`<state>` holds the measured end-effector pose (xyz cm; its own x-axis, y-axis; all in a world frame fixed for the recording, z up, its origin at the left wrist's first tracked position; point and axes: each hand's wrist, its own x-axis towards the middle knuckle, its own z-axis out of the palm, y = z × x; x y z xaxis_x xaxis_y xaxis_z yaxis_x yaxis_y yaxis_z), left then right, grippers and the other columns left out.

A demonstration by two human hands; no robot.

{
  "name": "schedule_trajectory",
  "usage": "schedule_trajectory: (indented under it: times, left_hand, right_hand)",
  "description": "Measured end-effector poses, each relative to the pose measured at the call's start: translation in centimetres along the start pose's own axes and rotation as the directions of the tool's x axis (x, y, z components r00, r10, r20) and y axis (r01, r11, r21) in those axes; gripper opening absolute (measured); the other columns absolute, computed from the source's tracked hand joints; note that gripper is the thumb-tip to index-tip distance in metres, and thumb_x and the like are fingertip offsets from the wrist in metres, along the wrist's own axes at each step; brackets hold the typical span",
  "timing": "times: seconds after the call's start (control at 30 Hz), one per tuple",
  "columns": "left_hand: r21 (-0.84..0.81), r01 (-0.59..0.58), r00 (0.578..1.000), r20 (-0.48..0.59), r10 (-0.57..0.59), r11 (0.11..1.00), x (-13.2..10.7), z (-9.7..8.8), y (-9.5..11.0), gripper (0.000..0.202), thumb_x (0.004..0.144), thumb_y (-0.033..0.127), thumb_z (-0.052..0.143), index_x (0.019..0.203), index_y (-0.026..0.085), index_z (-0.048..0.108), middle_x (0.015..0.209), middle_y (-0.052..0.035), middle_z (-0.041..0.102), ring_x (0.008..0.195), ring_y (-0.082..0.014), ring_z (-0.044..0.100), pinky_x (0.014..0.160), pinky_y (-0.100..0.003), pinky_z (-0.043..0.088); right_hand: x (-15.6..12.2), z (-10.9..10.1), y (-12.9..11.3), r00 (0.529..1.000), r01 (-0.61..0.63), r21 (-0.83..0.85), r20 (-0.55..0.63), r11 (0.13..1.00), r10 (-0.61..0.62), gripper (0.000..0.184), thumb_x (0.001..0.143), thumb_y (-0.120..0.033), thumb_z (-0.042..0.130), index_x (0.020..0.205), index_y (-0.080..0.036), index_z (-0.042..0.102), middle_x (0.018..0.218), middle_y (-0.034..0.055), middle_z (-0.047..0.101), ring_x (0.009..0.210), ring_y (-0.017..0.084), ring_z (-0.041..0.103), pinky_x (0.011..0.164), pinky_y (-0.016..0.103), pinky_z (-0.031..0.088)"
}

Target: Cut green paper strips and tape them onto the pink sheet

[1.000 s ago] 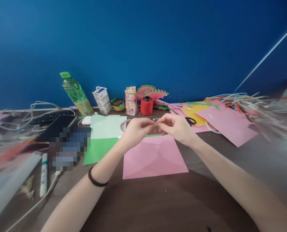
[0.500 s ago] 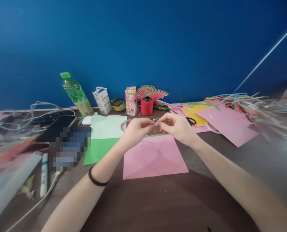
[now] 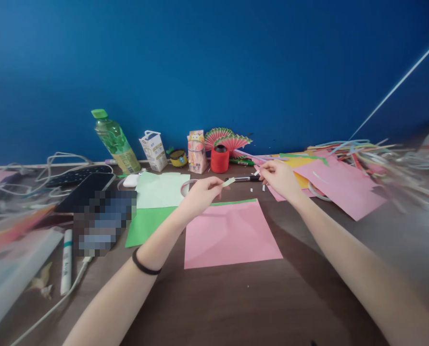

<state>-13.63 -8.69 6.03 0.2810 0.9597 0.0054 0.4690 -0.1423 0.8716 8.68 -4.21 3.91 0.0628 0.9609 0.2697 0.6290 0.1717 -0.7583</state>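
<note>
My left hand (image 3: 203, 194) pinches a small pale green strip (image 3: 229, 182) between thumb and fingers, above the far edge of a pink paper sheet (image 3: 232, 235). To its right, my right hand (image 3: 277, 178) has its fingers drawn together at a tiny white scrap (image 3: 257, 173). A couple more white scraps (image 3: 251, 190) lie on the table below those fingertips. Between the hands is a black-and-clear pen (image 3: 241, 179). A roll of tape (image 3: 186, 187) shows partly behind my left hand.
Pale green paper (image 3: 160, 190) and green paper (image 3: 145, 226) lie left of the pink sheet. Behind stand a bottle (image 3: 115, 144), cartons (image 3: 197, 154), a red thread spool (image 3: 220, 159) and folded paper fans (image 3: 232, 140). A phone (image 3: 106, 221) and marker (image 3: 66, 262) lie left; loose papers (image 3: 339, 187) right.
My hands were together at a small piece; now they are apart. The right hand has moved right with a white scrap, while the left keeps the pale green strip.
</note>
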Motion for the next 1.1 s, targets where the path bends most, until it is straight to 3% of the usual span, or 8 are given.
schedule_trajectory:
  times: [0.13, 0.33, 0.4, 0.5, 0.6, 0.73, 0.93, 1.1]
  left_hand:
    - [0.003, 0.043, 0.999, -0.016, -0.043, 0.999, -0.1, 0.0, 0.2, 0.023, 0.073, 0.022, 0.043, 0.079, 0.018, 0.064, 0.056, 0.0038, 0.042, 0.052, -0.0094, 0.038, 0.049, -0.022, 0.030]
    - [-0.027, 0.056, 0.998, 0.037, -0.055, 0.998, -0.2, 0.0, 0.3, 0.022, 0.072, 0.030, 0.045, 0.076, 0.017, 0.062, 0.056, 0.0039, 0.038, 0.052, -0.0096, 0.035, 0.048, -0.022, 0.025]
    - [-0.028, 0.042, 0.997, 0.064, -0.040, 0.999, -0.1, 0.0, 0.1, 0.022, 0.072, 0.030, 0.045, 0.076, 0.017, 0.062, 0.057, 0.0040, 0.039, 0.052, -0.0097, 0.035, 0.048, -0.022, 0.026]
    - [-0.012, 0.014, 0.995, 0.097, -0.013, 1.000, 0.0, 0.0, -0.1, 0.022, 0.073, 0.031, 0.045, 0.076, 0.017, 0.062, 0.059, 0.0035, 0.042, 0.054, -0.0100, 0.038, 0.050, -0.022, 0.028]
    - [0.013, -0.028, 0.993, 0.112, 0.027, 1.000, 0.0, 0.1, -0.2, 0.021, 0.073, 0.031, 0.045, 0.074, 0.017, 0.061, 0.065, 0.0023, 0.050, 0.057, -0.0104, 0.041, 0.053, -0.022, 0.032]
    - [0.055, -0.083, 0.988, 0.133, 0.075, 0.995, -0.2, 0.0, 0.3, 0.019, 0.073, 0.030, 0.046, 0.071, 0.018, 0.061, 0.062, 0.0033, 0.048, 0.057, -0.0101, 0.042, 0.053, -0.022, 0.032]
    - [0.102, -0.071, 0.986, 0.158, 0.054, 0.992, -0.8, 0.0, 1.3, 0.026, 0.072, 0.042, 0.052, 0.069, 0.017, 0.059, 0.056, 0.0047, 0.043, 0.050, -0.0082, 0.036, 0.045, -0.021, 0.028]
    - [0.083, -0.093, 0.984, 0.156, 0.080, 0.992, -0.7, 0.0, 1.0, 0.016, 0.070, 0.028, 0.048, 0.066, 0.016, 0.058, 0.056, 0.0040, 0.047, 0.050, -0.0080, 0.039, 0.044, -0.020, 0.028]
  right_hand:
    - [0.4, 0.1, 1.0, 1.000, 0.005, -0.206, 0.012, 0.979, -0.002, 0.021, 0.078, -0.029, 0.047, 0.061, -0.019, 0.055, 0.057, 0.0013, 0.062, 0.052, 0.015, 0.059, 0.057, 0.026, 0.044]
    - [0.7, 0.3, 1.7, 0.996, 0.072, -0.334, -0.034, 0.940, -0.088, 0.012, 0.071, -0.020, 0.052, 0.072, -0.020, 0.064, 0.085, 0.0042, 0.068, 0.073, 0.019, 0.061, 0.067, 0.029, 0.044]
    - [0.7, 0.3, 1.4, 0.992, 0.122, -0.284, -0.006, 0.951, -0.129, 0.016, 0.075, -0.023, 0.050, 0.071, -0.020, 0.065, 0.084, 0.0051, 0.068, 0.078, 0.020, 0.060, 0.071, 0.031, 0.044]
    - [0.1, 0.2, 0.0, 0.964, 0.240, -0.053, 0.129, 0.969, -0.232, 0.024, 0.080, -0.030, 0.045, 0.074, -0.021, 0.066, 0.088, 0.0054, 0.066, 0.084, 0.020, 0.059, 0.075, 0.033, 0.044]
    - [-1.2, 0.3, -2.1, 0.900, 0.279, 0.161, 0.299, 0.947, -0.317, 0.022, 0.081, -0.033, 0.047, 0.083, -0.023, 0.066, 0.096, 0.0042, 0.065, 0.092, 0.019, 0.057, 0.079, 0.033, 0.043]
    - [-2.8, 0.4, -3.9, 0.814, 0.245, 0.217, 0.483, 0.945, -0.322, 0.019, 0.078, -0.032, 0.053, 0.089, -0.020, 0.063, 0.097, 0.0039, 0.064, 0.090, 0.018, 0.057, 0.076, 0.031, 0.043]
    - [-3.3, 0.8, -4.0, 0.799, 0.267, 0.213, 0.496, 0.940, -0.339, 0.011, 0.077, -0.028, 0.055, 0.079, -0.018, 0.058, 0.083, 0.0016, 0.062, 0.082, 0.016, 0.056, 0.074, 0.030, 0.042]
    - [-3.6, 0.7, -4.7, 0.794, 0.304, 0.188, 0.491, 0.934, -0.357, 0.006, 0.076, -0.023, 0.054, 0.075, -0.018, 0.057, 0.080, 0.0011, 0.062, 0.080, 0.015, 0.056, 0.074, 0.029, 0.041]
